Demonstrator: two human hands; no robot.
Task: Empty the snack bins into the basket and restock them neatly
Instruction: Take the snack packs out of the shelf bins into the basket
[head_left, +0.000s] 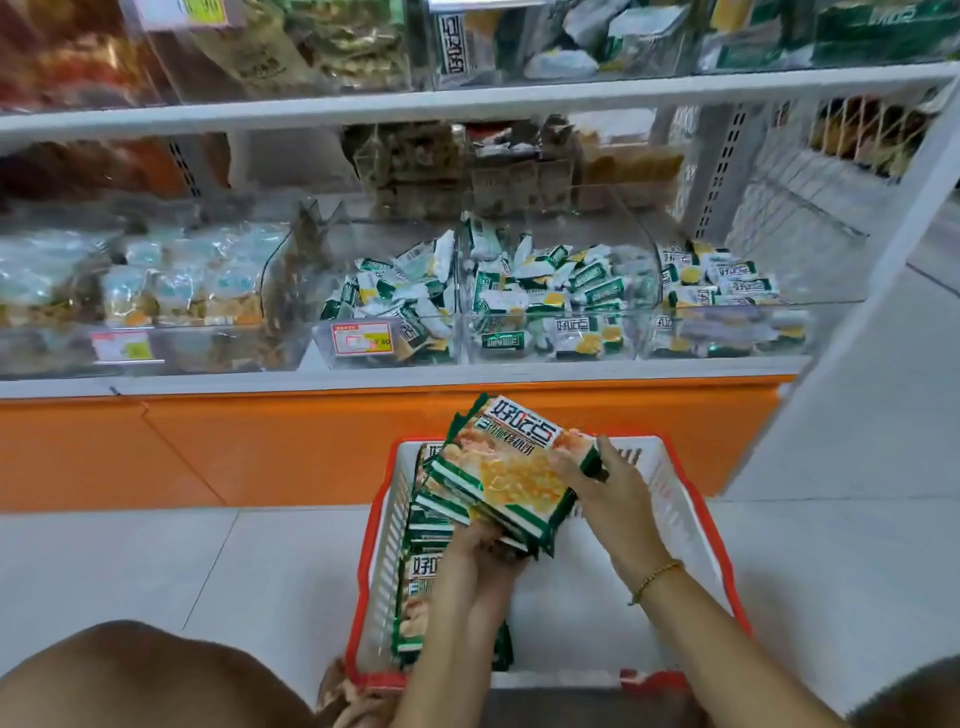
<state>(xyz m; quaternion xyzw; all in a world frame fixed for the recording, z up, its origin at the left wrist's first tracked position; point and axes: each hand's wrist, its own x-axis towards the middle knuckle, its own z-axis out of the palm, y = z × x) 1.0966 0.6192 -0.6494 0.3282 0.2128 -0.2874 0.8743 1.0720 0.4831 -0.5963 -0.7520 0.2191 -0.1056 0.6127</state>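
Holding a stack of packets (514, 467) just above the basket (691, 525), the person works with both hands. The left hand (480, 551) is underneath, fingers curled up round the stack's lower edge to carry its weight. The right hand (602, 483) is clamped on the upper right edge, fingers wrapped over the corner. Gripping it at two opposite edges probably keeps the slippery packets squared up, so they can go to the shelf (467, 371) as one tidy block and not slide apart.

The stack is tilted, with its far end raised toward the clear bins (631, 234). More of the same flat packets (421, 587) stand on edge along the basket's left wall, leaving the right side free for the hands.

The top packet is glossy, with green borders, a white band of large dark characters and a yellow-orange picture of food. It looks much larger than the small packets (545, 291) heaped loosely in the bins, which share its green, white and yellow colours.
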